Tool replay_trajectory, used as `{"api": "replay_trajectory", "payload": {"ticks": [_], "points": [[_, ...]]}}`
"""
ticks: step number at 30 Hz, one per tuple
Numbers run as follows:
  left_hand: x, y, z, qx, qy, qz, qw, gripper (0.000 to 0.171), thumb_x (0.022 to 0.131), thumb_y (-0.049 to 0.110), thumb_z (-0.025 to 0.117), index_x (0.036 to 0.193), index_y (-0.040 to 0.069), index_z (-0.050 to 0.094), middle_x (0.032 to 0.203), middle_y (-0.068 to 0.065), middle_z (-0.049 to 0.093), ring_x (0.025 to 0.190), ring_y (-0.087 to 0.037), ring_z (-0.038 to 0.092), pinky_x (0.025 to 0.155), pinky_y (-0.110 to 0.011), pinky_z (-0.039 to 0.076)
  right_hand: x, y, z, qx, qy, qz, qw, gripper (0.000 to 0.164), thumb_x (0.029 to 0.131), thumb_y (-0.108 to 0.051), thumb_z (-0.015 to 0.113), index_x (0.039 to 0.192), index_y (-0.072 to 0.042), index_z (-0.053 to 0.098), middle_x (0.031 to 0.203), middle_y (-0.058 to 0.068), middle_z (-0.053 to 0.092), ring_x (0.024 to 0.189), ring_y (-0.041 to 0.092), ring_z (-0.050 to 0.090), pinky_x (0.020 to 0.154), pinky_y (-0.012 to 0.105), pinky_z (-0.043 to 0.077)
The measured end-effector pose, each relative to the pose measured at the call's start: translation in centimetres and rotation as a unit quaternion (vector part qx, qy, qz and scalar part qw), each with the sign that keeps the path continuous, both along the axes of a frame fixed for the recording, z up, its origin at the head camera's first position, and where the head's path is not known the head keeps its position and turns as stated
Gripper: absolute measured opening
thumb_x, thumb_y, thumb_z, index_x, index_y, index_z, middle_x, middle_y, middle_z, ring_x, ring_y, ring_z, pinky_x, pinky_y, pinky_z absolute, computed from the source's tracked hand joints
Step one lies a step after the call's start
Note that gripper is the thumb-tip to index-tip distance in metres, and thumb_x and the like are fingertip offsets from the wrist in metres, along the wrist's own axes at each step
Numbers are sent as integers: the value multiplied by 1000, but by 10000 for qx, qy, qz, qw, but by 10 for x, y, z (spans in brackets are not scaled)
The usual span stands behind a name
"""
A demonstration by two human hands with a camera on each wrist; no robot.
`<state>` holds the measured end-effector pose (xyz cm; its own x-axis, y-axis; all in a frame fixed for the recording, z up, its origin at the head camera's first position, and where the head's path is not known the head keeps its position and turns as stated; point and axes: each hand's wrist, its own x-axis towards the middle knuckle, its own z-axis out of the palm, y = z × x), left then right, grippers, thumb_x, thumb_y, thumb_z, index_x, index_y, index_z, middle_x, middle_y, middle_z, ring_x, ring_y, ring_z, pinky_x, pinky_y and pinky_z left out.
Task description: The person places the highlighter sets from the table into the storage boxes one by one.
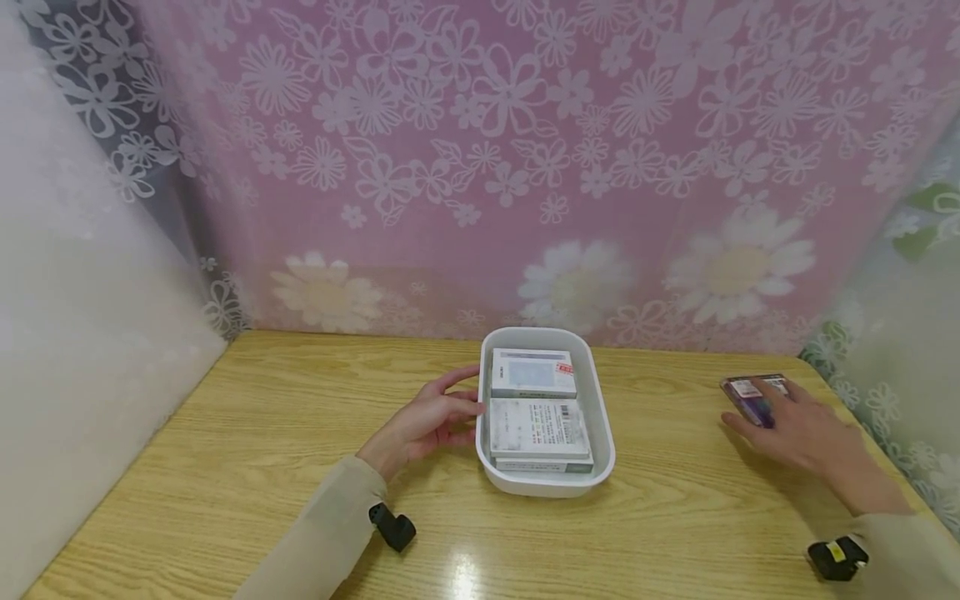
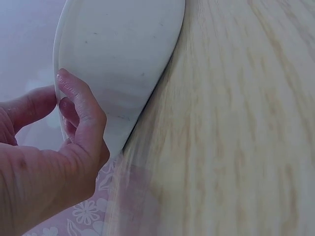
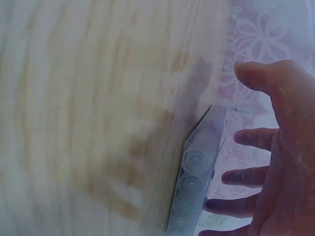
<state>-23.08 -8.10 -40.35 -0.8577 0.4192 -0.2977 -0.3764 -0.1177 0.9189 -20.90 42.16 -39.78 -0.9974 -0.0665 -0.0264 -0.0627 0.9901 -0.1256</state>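
A white plastic bin (image 1: 546, 488) stands in the middle of the table, holding white printed boxes. One box with a blue panel (image 1: 531, 372) lies at the back; a stack topped by a text-covered box (image 1: 536, 425) sits in front. My left hand (image 1: 431, 419) is at the bin's left side, thumb and forefinger pinching its rim (image 2: 57, 54). On the right, my right hand (image 1: 806, 433) reaches over a flat pack (image 1: 750, 400) with purple and white on top. Its clear side (image 3: 194, 172) shows a row of round shapes. The right fingers (image 3: 246, 177) are spread just above the pack.
The wooden table (image 1: 300, 417) meets a pink flowered curtain (image 1: 450, 250) along its back edge. A white sheet (image 1: 90, 333) hangs at the left, and a flowered curtain (image 1: 900, 350) at the right, close beside the pack.
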Motion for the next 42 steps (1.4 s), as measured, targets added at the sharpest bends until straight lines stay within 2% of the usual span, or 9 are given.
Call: {"api": "replay_trajectory", "payload": {"ticks": [6, 10, 20, 28, 31, 36, 38, 42], "points": [[-1, 1, -1, -7, -11, 33, 10000, 68, 97, 2, 62, 158, 20, 38, 119, -7, 68, 95, -13, 70, 74, -32, 59, 1, 10, 0, 203, -250, -115, 9994, 96, 97, -69, 46, 149, 11, 33, 138, 58, 27, 108, 80, 41, 72, 79, 43], [-1, 1, -2, 35, -30, 52, 10000, 68, 96, 3, 63, 157, 20, 39, 117, -6, 69, 95, -13, 70, 73, -32, 59, 0, 17, -1, 295, -264, -109, 9992, 94, 98, -69, 45, 149, 10, 36, 136, 59, 30, 111, 79, 40, 76, 80, 42], [-2, 2, -2, 107, -71, 86, 9999, 68, 96, 4, 65, 156, 21, 40, 118, -5, 69, 93, -13, 71, 71, -32, 59, -3, 28, -2, 321, -427, -204, 9984, 93, 98, -68, 47, 146, 12, 37, 124, 56, 45, 102, 72, 51, 69, 72, 45], [-2, 2, -2, 69, -62, 85, 9999, 69, 96, 4, 64, 157, 20, 39, 116, -4, 70, 91, -12, 71, 71, -32, 58, -9, 32, -4, 253, -300, -97, 9992, 89, 96, -64, 55, 140, 11, 38, 107, 49, 57, 86, 62, 59, 61, 61, 50], [-2, 1, -2, 92, -65, 73, 9999, 69, 96, 4, 65, 158, 19, 38, 116, -5, 70, 92, -13, 71, 71, -31, 58, -10, 33, -4, 228, -272, -18, 9994, 87, 95, -63, 58, 139, 10, 39, 103, 46, 60, 83, 59, 60, 62, 60, 51], [-2, 1, -3, 105, -78, 69, 9999, 70, 95, 3, 65, 158, 20, 38, 117, -6, 69, 93, -13, 71, 71, -31, 58, -11, 33, -2, 79, -303, 25, 9995, 84, 94, -59, 62, 137, 9, 39, 93, 37, 64, 72, 44, 62, 59, 53, 51], [-2, 2, -2, 112, -103, 86, 9998, 70, 95, 3, 65, 157, 21, 39, 117, -5, 69, 93, -13, 71, 72, -32, 59, -11, 33, -1, 17, -327, -1, 9995, 84, 94, -58, 63, 137, 9, 39, 91, 34, 65, 69, 38, 62, 58, 50, 50], [-3, 2, -3, 110, -106, 100, 9998, 69, 95, 3, 65, 157, 21, 39, 114, -4, 69, 92, -13, 71, 71, -32, 59, -12, 33, 0, -14, -357, -48, 9993, 84, 93, -57, 65, 136, 10, 38, 92, 36, 64, 68, 37, 62, 59, 51, 50]]}}
